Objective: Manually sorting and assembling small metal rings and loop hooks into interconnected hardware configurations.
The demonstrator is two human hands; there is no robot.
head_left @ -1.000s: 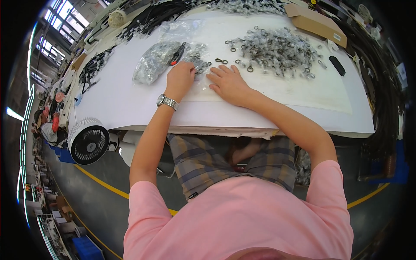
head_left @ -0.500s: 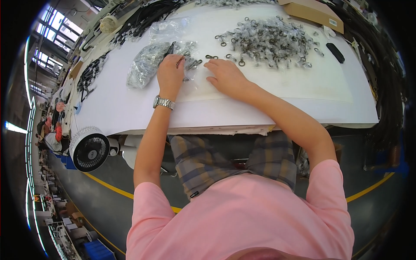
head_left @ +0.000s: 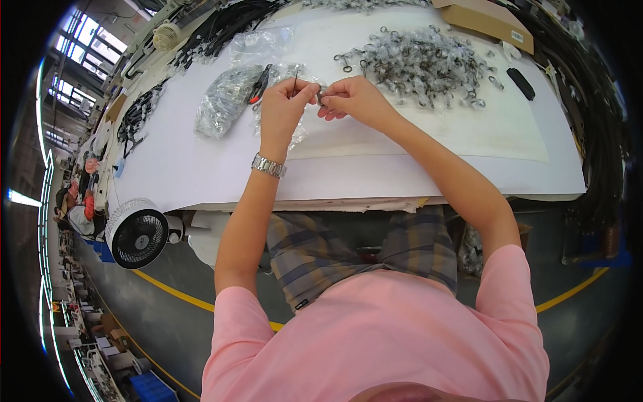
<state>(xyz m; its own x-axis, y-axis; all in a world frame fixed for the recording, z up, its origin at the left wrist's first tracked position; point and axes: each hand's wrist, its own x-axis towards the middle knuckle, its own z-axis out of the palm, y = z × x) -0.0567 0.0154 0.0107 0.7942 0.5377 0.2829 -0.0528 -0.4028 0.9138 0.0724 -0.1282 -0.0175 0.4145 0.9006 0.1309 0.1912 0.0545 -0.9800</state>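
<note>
My left hand (head_left: 284,110) and my right hand (head_left: 358,100) meet over the table, fingertips nearly touching. Between them is a small dark metal snap hook (head_left: 320,94), pinched by my right fingers and partly hidden. A thin dark strip or pin (head_left: 295,82) sticks up from my closed left fingers; its kind is unclear. Just left of that hand lies a black tool with red on its handle (head_left: 258,87). It rests by a clear plastic bag (head_left: 229,100) of small parts. To the right spreads a heap of plastic-wrapped metal hooks (head_left: 425,67).
A cardboard box (head_left: 489,23) stands at the back right, near a black oblong object (head_left: 520,84). Bundles of black straps (head_left: 224,30) lie at the far left. A fan (head_left: 138,234) sits by the table's left front corner.
The loose snap hook has been picked up from the table. Both hands have come together, the left moving right. The black-and-red tool beside the bag now shows.
</note>
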